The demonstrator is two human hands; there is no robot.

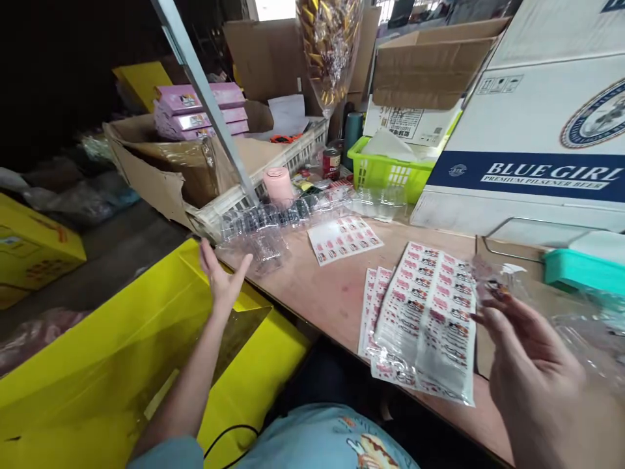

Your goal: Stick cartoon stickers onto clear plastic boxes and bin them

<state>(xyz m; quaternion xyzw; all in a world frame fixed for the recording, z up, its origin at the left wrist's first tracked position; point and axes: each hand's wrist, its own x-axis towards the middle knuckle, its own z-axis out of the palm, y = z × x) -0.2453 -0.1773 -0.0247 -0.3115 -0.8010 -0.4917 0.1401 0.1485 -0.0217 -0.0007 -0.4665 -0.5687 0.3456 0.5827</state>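
My left hand (223, 280) is raised over the edge of a yellow box (122, 319), fingers and thumb spread, holding nothing. Close to its fingertips, clear plastic trays (266, 244) lie at the table's left edge. Thumb and fingertips of my right hand (532, 358) pinch a small clear plastic package (491, 280) with something dark and orange on it; blur hides the details. Just left of that hand lies a stack of sticker sheets (424, 312) printed in pink and orange. A single sticker sheet (344, 240) rests farther back on the table (332, 293).
A pink can (278, 187), a red can (331, 163) and a lime-green basket (390, 172) line the back. A white beer carton (532, 130) stands at right, near a turquoise tray (581, 270). A metal post (205, 98) rises at left beside pink boxes (200, 111).
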